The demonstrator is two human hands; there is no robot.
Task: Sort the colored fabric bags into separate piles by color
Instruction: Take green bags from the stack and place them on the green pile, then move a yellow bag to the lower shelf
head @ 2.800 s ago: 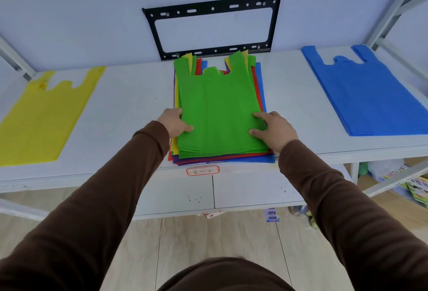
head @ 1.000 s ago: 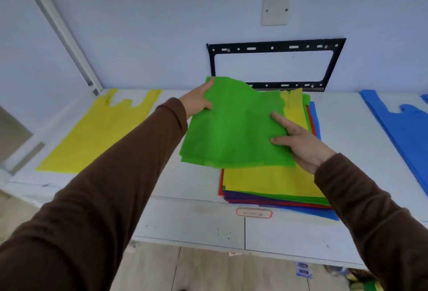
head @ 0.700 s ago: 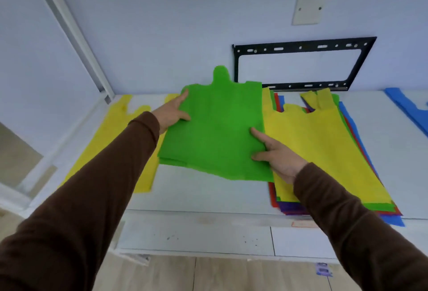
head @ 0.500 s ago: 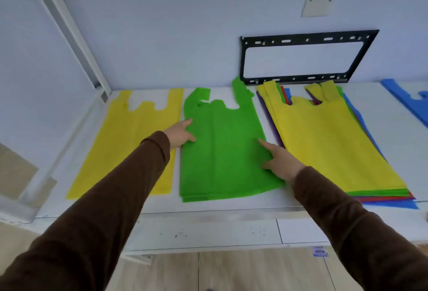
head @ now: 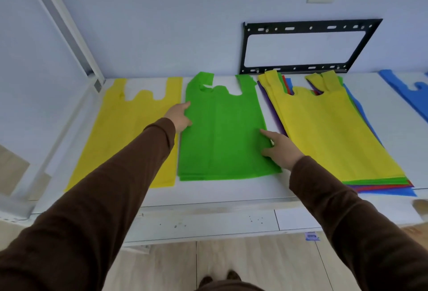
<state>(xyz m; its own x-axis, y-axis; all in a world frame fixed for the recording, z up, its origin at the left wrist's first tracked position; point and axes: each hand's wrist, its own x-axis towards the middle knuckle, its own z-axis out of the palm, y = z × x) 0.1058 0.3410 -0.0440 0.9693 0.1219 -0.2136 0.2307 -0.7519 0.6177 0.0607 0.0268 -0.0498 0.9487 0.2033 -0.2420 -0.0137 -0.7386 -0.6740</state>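
The green bag [head: 222, 133] is laid flat on the white shelf [head: 208, 195], and it is touched at both sides. Its left edge is pressed by the left hand [head: 179, 116], fingers straight, nothing grasped. Its right edge is pinned by the right hand [head: 281, 149], fingers extended and released too. Just left of the left hand a yellow bag [head: 129, 133] is spread. Just right of the right hand the mixed stack [head: 333, 133] is seen, yellow on top.
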